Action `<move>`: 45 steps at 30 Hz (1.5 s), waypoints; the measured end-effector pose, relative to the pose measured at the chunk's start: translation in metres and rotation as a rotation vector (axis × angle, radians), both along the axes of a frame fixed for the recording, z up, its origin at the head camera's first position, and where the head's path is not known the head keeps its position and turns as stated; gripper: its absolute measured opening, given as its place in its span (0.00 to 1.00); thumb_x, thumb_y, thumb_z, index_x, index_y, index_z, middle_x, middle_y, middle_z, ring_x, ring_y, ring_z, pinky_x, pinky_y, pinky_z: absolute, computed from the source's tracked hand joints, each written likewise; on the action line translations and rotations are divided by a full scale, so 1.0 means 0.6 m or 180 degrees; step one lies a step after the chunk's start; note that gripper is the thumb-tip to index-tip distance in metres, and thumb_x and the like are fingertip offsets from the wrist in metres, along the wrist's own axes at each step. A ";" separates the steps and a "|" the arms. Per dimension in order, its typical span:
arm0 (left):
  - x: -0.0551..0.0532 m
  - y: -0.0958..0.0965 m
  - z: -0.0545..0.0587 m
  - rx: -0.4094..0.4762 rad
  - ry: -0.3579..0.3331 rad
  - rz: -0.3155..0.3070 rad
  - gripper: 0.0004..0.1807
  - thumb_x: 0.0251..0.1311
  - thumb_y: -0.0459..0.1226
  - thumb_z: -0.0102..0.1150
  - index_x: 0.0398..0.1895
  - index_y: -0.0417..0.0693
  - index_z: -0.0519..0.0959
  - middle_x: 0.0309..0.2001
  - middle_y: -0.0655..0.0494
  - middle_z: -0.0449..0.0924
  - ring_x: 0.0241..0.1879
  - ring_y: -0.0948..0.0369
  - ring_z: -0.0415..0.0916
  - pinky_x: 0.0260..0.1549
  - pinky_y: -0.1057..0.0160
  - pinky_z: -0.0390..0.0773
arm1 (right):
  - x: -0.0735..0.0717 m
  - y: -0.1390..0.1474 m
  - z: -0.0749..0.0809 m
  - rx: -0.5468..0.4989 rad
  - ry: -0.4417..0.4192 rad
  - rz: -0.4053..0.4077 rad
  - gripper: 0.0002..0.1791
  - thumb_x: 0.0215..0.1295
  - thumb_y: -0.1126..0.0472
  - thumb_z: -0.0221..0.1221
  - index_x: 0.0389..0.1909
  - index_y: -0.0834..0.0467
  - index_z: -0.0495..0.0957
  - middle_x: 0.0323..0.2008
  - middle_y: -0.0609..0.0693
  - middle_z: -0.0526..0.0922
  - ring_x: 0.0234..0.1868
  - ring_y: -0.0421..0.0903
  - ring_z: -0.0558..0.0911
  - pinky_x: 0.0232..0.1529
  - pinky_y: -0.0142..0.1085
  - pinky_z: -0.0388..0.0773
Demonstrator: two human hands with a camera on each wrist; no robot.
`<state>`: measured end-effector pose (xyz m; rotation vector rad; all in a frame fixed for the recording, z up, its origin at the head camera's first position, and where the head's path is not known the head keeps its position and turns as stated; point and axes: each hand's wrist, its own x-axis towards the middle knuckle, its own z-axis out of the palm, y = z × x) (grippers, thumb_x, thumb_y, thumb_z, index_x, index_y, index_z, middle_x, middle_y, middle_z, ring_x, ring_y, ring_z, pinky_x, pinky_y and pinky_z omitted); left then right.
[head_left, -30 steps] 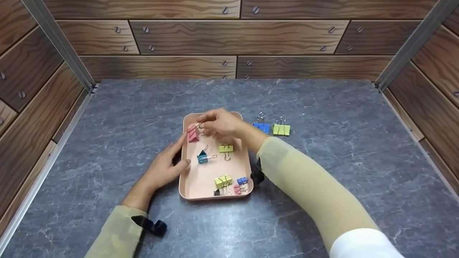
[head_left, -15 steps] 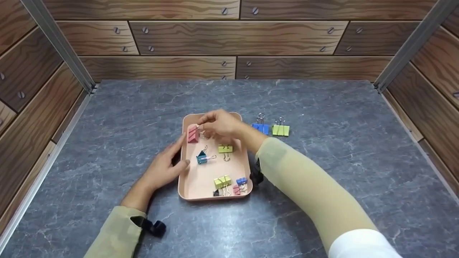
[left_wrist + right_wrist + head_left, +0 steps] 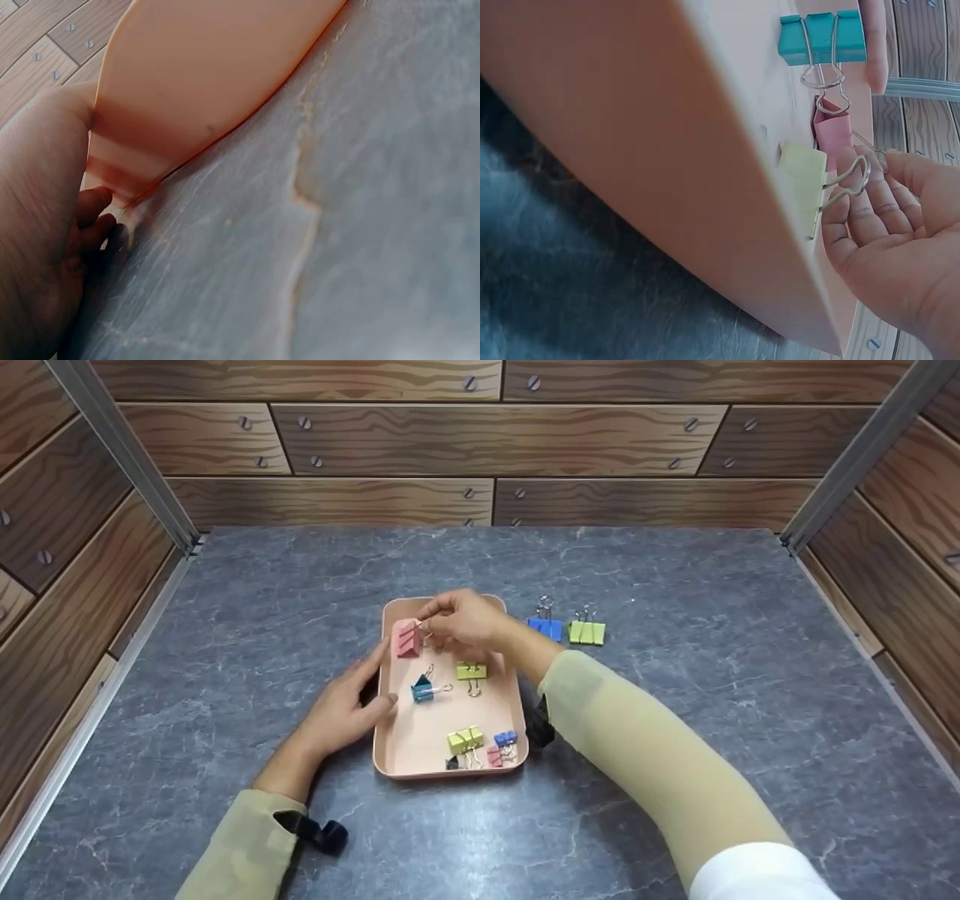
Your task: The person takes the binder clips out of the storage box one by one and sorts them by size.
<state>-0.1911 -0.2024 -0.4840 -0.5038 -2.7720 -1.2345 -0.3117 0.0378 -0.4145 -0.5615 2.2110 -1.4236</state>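
Observation:
A pink tray (image 3: 431,731) holds several binder clips. My left hand (image 3: 341,712) grips the tray's left wall, thumb over the rim and fingers along the outside. The left wrist view shows that hand (image 3: 45,202) against the tray's outer wall (image 3: 202,67). Over the tray's far end, my right hand (image 3: 469,619) pinches a wire handle of a pink binder clip (image 3: 409,640) at the far left corner. In the right wrist view, thumb and fingers meet at the handle of the pink clip (image 3: 832,133), beside a yellow-green clip (image 3: 802,180) and a teal clip (image 3: 821,39).
A blue binder clip (image 3: 545,630) and a yellow-green binder clip (image 3: 587,633) stand on the dark marbled table (image 3: 675,697), right of the tray. Smaller clips, including a blue one (image 3: 505,738), lie in the near right corner. Wood-patterned walls (image 3: 495,439) enclose the table.
The pink binder clip has shifted and turned slightly in my right hand, moving a little to the right. My left hand stays on the tray.

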 end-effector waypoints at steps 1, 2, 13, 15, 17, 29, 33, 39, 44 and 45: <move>0.000 0.000 0.000 0.0004 0.0001 -0.0004 0.48 0.66 0.46 0.62 0.87 0.58 0.53 0.79 0.38 0.63 0.76 0.39 0.64 0.73 0.37 0.63 | 0.001 0.001 0.000 -0.0010 -0.0006 -0.0005 0.15 0.75 0.68 0.60 0.59 0.67 0.83 0.47 0.60 0.89 0.46 0.58 0.88 0.52 0.49 0.86; 0.000 0.001 0.000 0.0006 0.0003 -0.0009 0.48 0.66 0.46 0.62 0.87 0.58 0.53 0.79 0.38 0.63 0.76 0.40 0.63 0.74 0.38 0.63 | 0.001 0.001 0.001 -0.0024 -0.0018 -0.0009 0.15 0.75 0.68 0.60 0.58 0.67 0.83 0.47 0.60 0.89 0.46 0.58 0.88 0.53 0.49 0.86; 0.000 0.003 0.003 -0.0040 -0.0078 0.0030 0.48 0.66 0.47 0.62 0.87 0.62 0.52 0.79 0.38 0.63 0.76 0.39 0.63 0.74 0.37 0.62 | 0.004 0.010 0.001 -0.0008 -0.0074 -0.0096 0.16 0.75 0.67 0.60 0.59 0.67 0.83 0.46 0.59 0.89 0.49 0.59 0.89 0.54 0.47 0.86; 0.000 0.003 0.003 -0.0040 -0.0076 0.0028 0.48 0.66 0.47 0.61 0.87 0.62 0.52 0.79 0.38 0.63 0.76 0.39 0.63 0.74 0.37 0.62 | 0.004 0.011 0.000 0.0015 -0.0066 -0.0129 0.16 0.75 0.66 0.61 0.59 0.67 0.83 0.46 0.59 0.90 0.48 0.56 0.89 0.54 0.46 0.86; 0.000 0.003 0.004 -0.0039 -0.0071 0.0023 0.48 0.66 0.47 0.61 0.87 0.62 0.52 0.79 0.38 0.63 0.76 0.39 0.63 0.74 0.37 0.62 | 0.004 0.012 0.000 0.0035 -0.0056 -0.0165 0.16 0.75 0.66 0.61 0.59 0.67 0.83 0.46 0.58 0.90 0.47 0.55 0.89 0.53 0.45 0.86; 0.001 -0.001 0.003 -0.0043 -0.0029 0.0024 0.47 0.66 0.47 0.62 0.87 0.58 0.54 0.78 0.36 0.64 0.75 0.38 0.64 0.73 0.38 0.63 | 0.004 0.016 0.001 0.0078 0.0161 -0.0224 0.15 0.71 0.70 0.61 0.56 0.68 0.85 0.42 0.59 0.91 0.46 0.57 0.90 0.51 0.47 0.87; 0.000 0.000 0.002 -0.0062 -0.0016 0.0034 0.47 0.66 0.47 0.62 0.87 0.58 0.54 0.78 0.37 0.64 0.76 0.39 0.64 0.74 0.39 0.63 | 0.004 0.020 0.006 -0.0036 0.0136 -0.0265 0.15 0.72 0.71 0.60 0.55 0.70 0.85 0.43 0.61 0.91 0.45 0.57 0.91 0.52 0.49 0.87; -0.001 0.001 -0.002 -0.0008 0.0088 0.0019 0.46 0.65 0.45 0.62 0.86 0.55 0.56 0.76 0.35 0.67 0.74 0.39 0.66 0.73 0.39 0.65 | -0.002 0.033 0.020 -0.0154 0.0239 -0.0319 0.15 0.73 0.70 0.61 0.55 0.71 0.85 0.44 0.59 0.91 0.40 0.47 0.90 0.57 0.51 0.84; 0.000 0.001 -0.002 0.0006 0.0118 0.0007 0.46 0.65 0.45 0.63 0.86 0.56 0.56 0.76 0.35 0.67 0.73 0.39 0.67 0.73 0.40 0.65 | -0.008 0.054 0.043 -0.0249 0.0354 -0.0420 0.14 0.73 0.71 0.59 0.55 0.71 0.85 0.45 0.61 0.91 0.39 0.46 0.90 0.56 0.48 0.85; 0.000 0.000 -0.002 0.0011 0.0124 0.0001 0.46 0.65 0.45 0.63 0.86 0.56 0.56 0.76 0.35 0.67 0.74 0.39 0.67 0.73 0.39 0.65 | -0.009 0.060 0.048 -0.0256 0.0388 -0.0451 0.14 0.73 0.71 0.59 0.55 0.71 0.85 0.45 0.62 0.90 0.39 0.46 0.90 0.56 0.47 0.85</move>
